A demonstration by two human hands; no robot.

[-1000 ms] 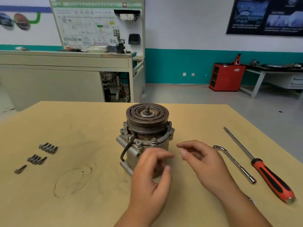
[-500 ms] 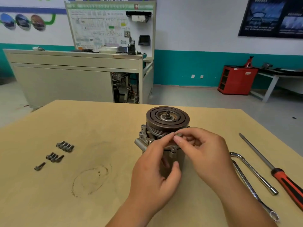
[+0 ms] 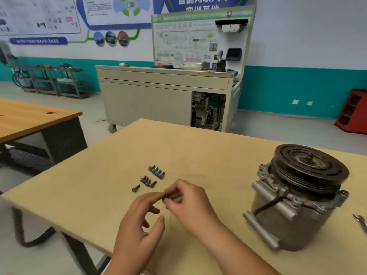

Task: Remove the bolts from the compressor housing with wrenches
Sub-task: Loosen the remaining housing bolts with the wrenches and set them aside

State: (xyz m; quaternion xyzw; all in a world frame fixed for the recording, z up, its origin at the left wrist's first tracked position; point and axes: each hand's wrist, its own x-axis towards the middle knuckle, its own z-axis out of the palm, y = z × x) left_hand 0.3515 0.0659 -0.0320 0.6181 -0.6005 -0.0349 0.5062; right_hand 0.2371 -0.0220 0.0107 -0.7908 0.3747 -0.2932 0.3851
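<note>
The compressor (image 3: pixel 292 207) stands upright at the right of the tan table, its dark pulley (image 3: pixel 309 167) on top. Several removed bolts (image 3: pixel 151 178) lie in two short rows left of centre, with one more bolt (image 3: pixel 136 188) beside them. My left hand (image 3: pixel 137 229) and my right hand (image 3: pixel 188 203) meet just below those bolts and pinch a small dark bolt (image 3: pixel 166 196) between their fingertips. Both hands are well left of the compressor and apart from it.
A wrench end (image 3: pixel 360 222) shows at the right edge of the table (image 3: pixel 198 147). The table's left edge runs diagonally close to the bolts. A second wooden table (image 3: pixel 29 118) stands at the left, a grey cabinet (image 3: pixel 164 96) behind.
My hands have left the compressor's flange and carried a bolt leftward to the rows of loose bolts. The view has swung left, so the compressor now sits at the right.
</note>
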